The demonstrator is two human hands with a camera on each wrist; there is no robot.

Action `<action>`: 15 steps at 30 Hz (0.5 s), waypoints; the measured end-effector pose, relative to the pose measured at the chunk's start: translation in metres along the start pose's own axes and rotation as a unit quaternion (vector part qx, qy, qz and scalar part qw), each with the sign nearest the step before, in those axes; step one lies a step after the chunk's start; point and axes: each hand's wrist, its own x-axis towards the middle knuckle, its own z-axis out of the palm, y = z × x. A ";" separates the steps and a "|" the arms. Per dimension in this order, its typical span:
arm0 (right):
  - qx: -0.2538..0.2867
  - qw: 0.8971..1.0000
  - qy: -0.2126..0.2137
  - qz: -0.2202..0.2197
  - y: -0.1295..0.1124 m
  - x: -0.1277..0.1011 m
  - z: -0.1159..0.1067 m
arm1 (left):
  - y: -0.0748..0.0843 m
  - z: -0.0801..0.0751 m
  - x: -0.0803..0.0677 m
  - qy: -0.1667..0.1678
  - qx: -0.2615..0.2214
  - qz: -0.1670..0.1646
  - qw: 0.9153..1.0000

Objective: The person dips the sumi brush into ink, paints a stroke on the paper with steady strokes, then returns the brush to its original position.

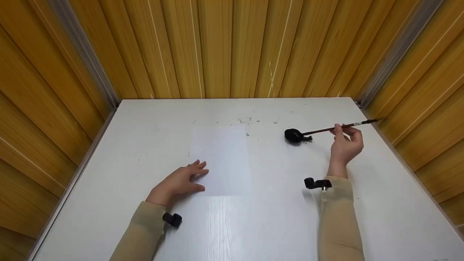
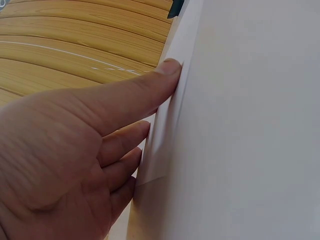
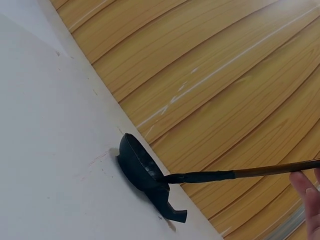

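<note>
Brush (image 1: 337, 127) tip in ink dish (image 1: 294, 135).

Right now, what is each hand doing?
Left hand: open, fingers flat on the paper.
Right hand: holding the brush, its tip in the ink dish.

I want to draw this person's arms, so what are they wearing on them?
Both arms wear long, snug, beige sleeves that end at the wrists: the left sleeve and the right sleeve. A small black camera is clipped at each wrist, the left one and the right one. The hands are bare, with no gloves.
</note>
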 end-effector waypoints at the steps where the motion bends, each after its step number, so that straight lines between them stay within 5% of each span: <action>1: -0.005 1.000 -0.002 -0.009 0.000 0.000 0.001 | 0.000 0.000 0.000 0.000 0.000 -0.001 1.000; 15: -0.049 0.995 -0.056 -0.071 -0.003 -0.010 0.006 | 0.001 0.000 0.000 0.002 0.000 -0.001 1.000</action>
